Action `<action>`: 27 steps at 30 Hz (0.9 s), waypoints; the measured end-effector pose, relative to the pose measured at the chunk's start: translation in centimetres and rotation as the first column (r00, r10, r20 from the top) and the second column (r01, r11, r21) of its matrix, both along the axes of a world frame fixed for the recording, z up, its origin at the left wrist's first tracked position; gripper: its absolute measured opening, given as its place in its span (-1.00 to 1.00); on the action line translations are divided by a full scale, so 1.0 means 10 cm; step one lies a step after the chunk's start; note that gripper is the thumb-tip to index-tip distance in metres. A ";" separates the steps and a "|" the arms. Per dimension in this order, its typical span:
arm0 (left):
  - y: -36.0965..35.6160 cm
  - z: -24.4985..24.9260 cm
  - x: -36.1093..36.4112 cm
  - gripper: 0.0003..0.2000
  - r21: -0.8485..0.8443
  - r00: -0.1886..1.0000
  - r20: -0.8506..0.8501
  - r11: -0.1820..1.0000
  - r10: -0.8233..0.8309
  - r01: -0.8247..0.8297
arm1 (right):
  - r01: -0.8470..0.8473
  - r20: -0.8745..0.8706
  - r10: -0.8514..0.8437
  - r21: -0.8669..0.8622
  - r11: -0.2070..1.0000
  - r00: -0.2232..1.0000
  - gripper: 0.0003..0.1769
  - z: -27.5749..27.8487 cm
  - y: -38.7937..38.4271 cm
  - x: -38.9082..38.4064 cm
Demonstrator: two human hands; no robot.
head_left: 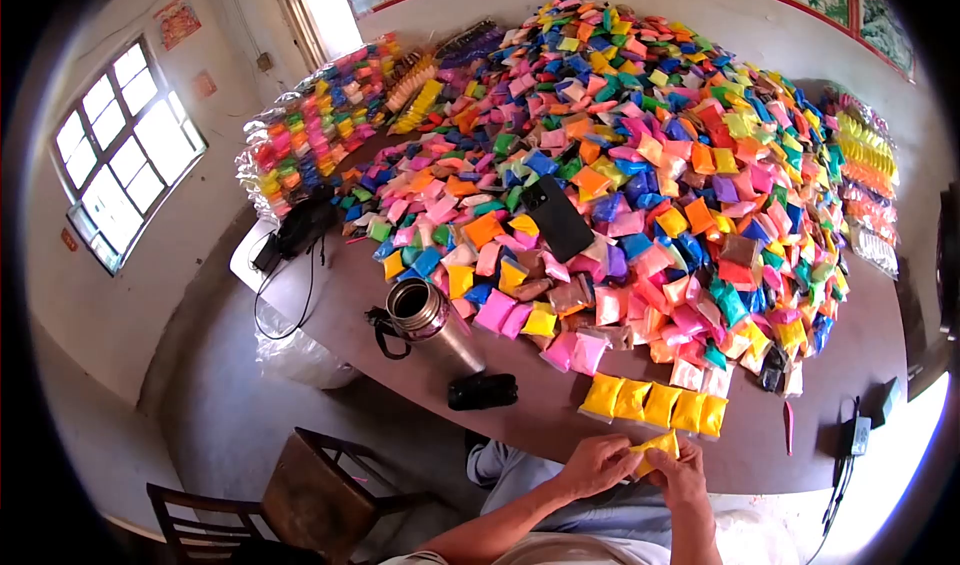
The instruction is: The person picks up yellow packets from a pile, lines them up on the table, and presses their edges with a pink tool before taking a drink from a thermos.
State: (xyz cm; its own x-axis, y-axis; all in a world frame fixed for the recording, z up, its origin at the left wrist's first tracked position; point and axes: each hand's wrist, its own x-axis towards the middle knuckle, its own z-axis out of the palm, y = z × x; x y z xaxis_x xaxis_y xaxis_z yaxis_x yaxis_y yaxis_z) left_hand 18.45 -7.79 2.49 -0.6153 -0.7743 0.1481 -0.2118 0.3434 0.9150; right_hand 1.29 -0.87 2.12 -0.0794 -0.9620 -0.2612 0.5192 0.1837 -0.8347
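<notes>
Both of my hands are at the table's front edge, pinching one small yellow packet (657, 452) between them. My left hand (598, 464) grips its left side with the fingers drawn together. On the packet's right side, my right hand (682, 473) is closed with thumb and fingers. Just beyond my hands lies a row of several yellow packets (660, 405), side by side and touching. Behind that row rises a large heap of small packets (640, 215) in many colours. A dark phone (557, 219) rests on the heap.
An open steel flask (440, 330) stands left of my hands, with a black object (482, 392) beside it. A pink tool (788, 427) and a black adapter with cables (855, 435) lie at right. Strips of packets flank the heap. A wooden chair (310, 495) stands at lower left.
</notes>
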 end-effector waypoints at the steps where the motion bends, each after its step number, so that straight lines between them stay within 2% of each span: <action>1: 0.00 0.04 0.01 -0.69 0.041 0.999 0.022 0.999 -0.023 0.022 | -0.005 0.003 0.005 -0.002 1.000 1.000 -0.79 0.00 -0.01 0.00; 4: -0.01 -0.05 0.01 -0.68 0.032 0.999 0.032 0.999 -0.017 0.016 | -0.024 -0.008 0.024 -0.031 0.999 1.000 -0.82 0.09 -0.04 0.03; 6: -0.01 -0.07 -0.02 -0.67 0.035 1.000 -0.005 0.999 -0.015 0.016 | 0.159 -0.102 -0.155 0.024 0.987 0.983 -0.83 0.28 -0.10 0.14; 7: -0.01 -0.08 -0.03 -0.67 0.038 0.999 -0.044 0.999 -0.011 0.013 | 0.159 -0.100 -0.156 0.024 0.987 0.983 -0.83 0.24 -0.11 0.13; 9: -0.01 -0.10 -0.03 -0.68 0.019 0.999 -0.044 1.000 -0.013 0.013 | 0.152 -0.296 -0.182 -0.122 0.981 0.938 -0.80 0.09 -0.15 0.09; 13: -0.01 -0.12 -0.03 -0.70 -0.005 0.999 -0.036 1.000 -0.003 0.003 | 0.143 -0.257 -0.159 -0.079 0.986 0.953 -0.79 0.01 -0.12 0.02; 15: -0.01 -0.10 -0.02 -0.71 0.032 0.999 -0.047 0.999 0.011 -0.009 | 0.163 -0.018 -0.162 0.067 0.984 0.987 -0.79 0.07 -0.08 0.00; 16: -0.01 -0.09 -0.02 -0.71 0.069 0.998 -0.057 0.997 0.021 -0.017 | 0.161 -0.017 -0.160 0.068 0.985 0.987 -0.79 0.06 -0.07 0.01; 19: 0.00 -0.09 -0.02 -0.72 0.043 0.997 -0.068 0.999 0.024 -0.021 | 0.104 -0.040 -0.100 0.092 0.990 0.994 -0.82 0.05 -0.03 0.09; 21: -0.01 -0.10 -0.01 -0.72 0.046 0.998 -0.059 0.999 0.014 -0.012 | 0.141 -0.017 -0.141 -0.006 0.990 0.990 -0.81 0.02 -0.02 0.18; 27: -0.01 -0.06 -0.01 -0.72 0.075 0.997 -0.069 0.997 0.016 -0.010 | 0.180 -0.066 -0.181 -0.020 0.984 0.981 -0.82 0.01 -0.04 0.21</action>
State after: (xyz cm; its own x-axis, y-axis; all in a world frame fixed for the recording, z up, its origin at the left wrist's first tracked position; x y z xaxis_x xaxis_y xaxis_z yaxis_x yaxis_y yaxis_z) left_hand 18.38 -7.93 1.86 -0.5953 -0.7927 0.1316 -0.1505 0.2709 0.9508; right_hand 3.41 -1.25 2.25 -0.2687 -0.9338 -0.2363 0.4851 0.0807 -0.8707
